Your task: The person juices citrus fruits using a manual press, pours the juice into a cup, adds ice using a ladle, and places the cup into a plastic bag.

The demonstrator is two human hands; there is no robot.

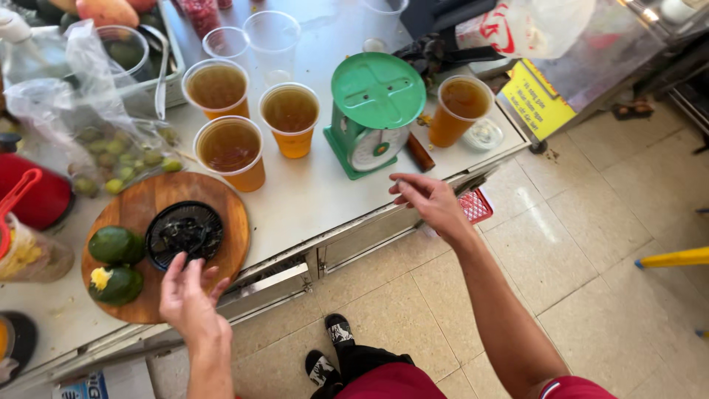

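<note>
Over the near edge of the round wooden cutting board [221, 222], the left hand [188, 295] hangs with fingers spread and nothing in its grasp, fingertips just touching the rim of a black ridged juicer dish [185, 233]. Beside that dish lie 2 green fruits [114, 262], the nearer one cut and showing yellow flesh. The right hand [428, 203] hovers empty and loose at the worktop [325, 196] edge, near the green kitchen scale [375, 111]. Further back stand 4 plastic cups of amber drink [230, 151], already filled; judging by this, pouring is largely done, while 3 clear empty cups [272, 37] behind them and the uncut fruit remain.
</note>
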